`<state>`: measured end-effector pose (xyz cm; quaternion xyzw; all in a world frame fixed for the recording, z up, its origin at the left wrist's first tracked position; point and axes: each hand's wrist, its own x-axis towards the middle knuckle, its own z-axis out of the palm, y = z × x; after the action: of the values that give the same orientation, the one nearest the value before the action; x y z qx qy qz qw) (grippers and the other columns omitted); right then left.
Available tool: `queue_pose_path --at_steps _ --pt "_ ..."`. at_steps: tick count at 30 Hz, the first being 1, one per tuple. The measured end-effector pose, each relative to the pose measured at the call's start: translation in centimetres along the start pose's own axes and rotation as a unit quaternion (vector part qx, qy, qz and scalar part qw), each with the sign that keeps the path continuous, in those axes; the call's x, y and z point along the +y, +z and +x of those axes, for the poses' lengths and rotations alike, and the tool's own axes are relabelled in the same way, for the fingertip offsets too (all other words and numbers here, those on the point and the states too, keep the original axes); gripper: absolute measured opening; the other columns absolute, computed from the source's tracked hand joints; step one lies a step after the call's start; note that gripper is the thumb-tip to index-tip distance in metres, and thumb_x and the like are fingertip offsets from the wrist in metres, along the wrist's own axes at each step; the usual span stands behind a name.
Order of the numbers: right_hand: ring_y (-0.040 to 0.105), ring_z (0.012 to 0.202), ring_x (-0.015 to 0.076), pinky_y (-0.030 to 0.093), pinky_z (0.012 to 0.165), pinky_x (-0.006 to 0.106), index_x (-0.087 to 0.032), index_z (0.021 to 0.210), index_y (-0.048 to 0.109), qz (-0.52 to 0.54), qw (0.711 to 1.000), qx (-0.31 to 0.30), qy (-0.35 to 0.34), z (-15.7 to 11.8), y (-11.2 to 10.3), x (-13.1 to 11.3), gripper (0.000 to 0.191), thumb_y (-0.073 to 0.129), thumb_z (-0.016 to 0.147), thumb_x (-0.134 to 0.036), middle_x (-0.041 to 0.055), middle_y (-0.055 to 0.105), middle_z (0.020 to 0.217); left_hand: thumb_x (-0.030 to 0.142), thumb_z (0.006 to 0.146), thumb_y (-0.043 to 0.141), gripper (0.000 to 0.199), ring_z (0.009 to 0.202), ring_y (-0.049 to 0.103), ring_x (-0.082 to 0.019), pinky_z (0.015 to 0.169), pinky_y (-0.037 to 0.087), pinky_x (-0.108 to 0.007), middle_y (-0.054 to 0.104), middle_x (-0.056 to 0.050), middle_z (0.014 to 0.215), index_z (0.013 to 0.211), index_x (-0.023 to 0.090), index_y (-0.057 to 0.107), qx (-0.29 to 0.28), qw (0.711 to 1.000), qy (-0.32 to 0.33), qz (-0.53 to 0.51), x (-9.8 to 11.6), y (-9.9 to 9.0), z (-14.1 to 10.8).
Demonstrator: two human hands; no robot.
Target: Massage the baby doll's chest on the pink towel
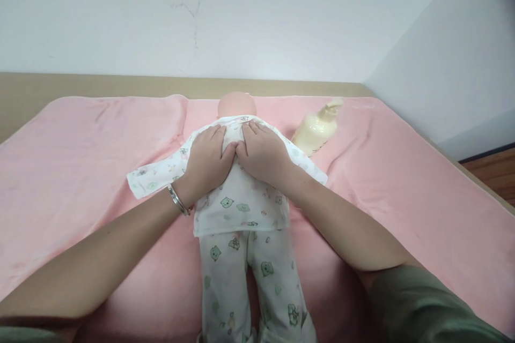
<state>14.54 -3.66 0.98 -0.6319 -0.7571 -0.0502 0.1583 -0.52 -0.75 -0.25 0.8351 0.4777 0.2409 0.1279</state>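
Note:
A baby doll [241, 206] in a white printed top and trousers lies stretched out, its bare head [237, 104] at the far end and its sleeves spread to both sides. It seems to be face down, as no face shows. My left hand [210, 158] lies flat on the left of its upper back, with a silver bangle at the wrist. On the right of the upper back rests my right hand [263, 151], also flat. My thumbs meet near the middle. Neither hand grips anything.
A pale yellow pump bottle [316, 131] lies tilted on the pink blanket [382, 187], just beyond the doll's right-side sleeve. Behind the blanket runs a wooden surface edge [120, 84] against a white wall [281, 21]. Another wall [462, 64] closes the right side.

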Motion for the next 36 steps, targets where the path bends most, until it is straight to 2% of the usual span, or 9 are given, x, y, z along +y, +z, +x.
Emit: queue_pose_path --at_steps 5,10,18,24,31,36 --pt "0.064 0.125 0.0339 0.047 0.114 0.045 -0.004 0.121 0.067 0.011 1.0 -0.003 0.013 -0.05 -0.14 -0.1 0.039 0.038 0.099 -0.018 0.0202 0.072 0.13 0.036 0.1 0.034 0.033 0.12 0.059 -0.033 0.111 0.048 -0.051 0.067 -0.016 0.123 0.106 0.017 0.06 0.016 1.0 -0.006 0.001 0.02 0.17 0.0" --pt "0.064 0.123 0.0329 0.048 0.112 0.045 -0.006 0.117 0.067 0.016 1.0 -0.011 0.015 0.02 -0.4 -0.13 0.037 0.038 0.098 -0.017 0.0194 0.073 0.126 0.037 0.099 0.035 0.03 0.112 0.061 -0.033 0.106 0.05 -0.052 0.068 -0.015 0.116 0.1 0.018 0.058 0.02 1.0 -0.007 -0.01 -0.04 0.29 -0.02" --pt "0.063 0.127 0.0315 0.046 0.113 0.043 -0.007 0.123 0.065 0.024 0.999 -0.03 0.028 -0.07 -0.75 -0.28 0.039 0.037 0.099 -0.018 0.0201 0.072 0.13 0.037 0.098 0.034 0.033 0.109 0.061 -0.033 0.105 0.05 -0.054 0.069 -0.017 0.115 0.102 0.016 0.059 0.021 1.0 -0.008 -0.014 0.07 0.27 -0.01" --pt "0.063 0.131 0.0331 0.046 0.114 0.044 -0.005 0.129 0.064 0.013 0.999 -0.032 0.027 -0.14 -0.86 -0.29 0.044 0.036 0.1 -0.021 0.0203 0.068 0.14 0.038 0.099 0.036 0.034 0.115 0.061 -0.033 0.108 0.048 -0.053 0.069 -0.016 0.12 0.108 0.016 0.061 0.034 0.999 -0.007 -0.021 -0.17 0.57 -0.11" --pt "0.063 0.13 0.0332 0.048 0.111 0.044 -0.007 0.128 0.065 0.015 0.999 -0.025 0.026 -0.18 -0.7 -0.26 0.042 0.036 0.1 -0.022 0.0203 0.07 0.138 0.035 0.098 0.038 0.026 0.107 0.061 -0.03 0.103 0.05 -0.049 0.069 -0.013 0.109 0.096 0.019 0.058 0.038 0.999 -0.001 -0.03 0.08 0.27 -0.33" --pt "0.062 0.133 0.0325 0.048 0.113 0.044 -0.005 0.133 0.063 0.022 0.999 -0.035 0.03 -0.17 -0.86 -0.26 0.046 0.036 0.101 -0.022 0.0198 0.068 0.142 0.035 0.097 0.036 0.027 0.105 0.061 -0.031 0.101 0.05 -0.05 0.068 -0.016 0.114 0.095 0.018 0.057 0.028 0.999 -0.01 -0.03 0.28 0.12 -0.27"
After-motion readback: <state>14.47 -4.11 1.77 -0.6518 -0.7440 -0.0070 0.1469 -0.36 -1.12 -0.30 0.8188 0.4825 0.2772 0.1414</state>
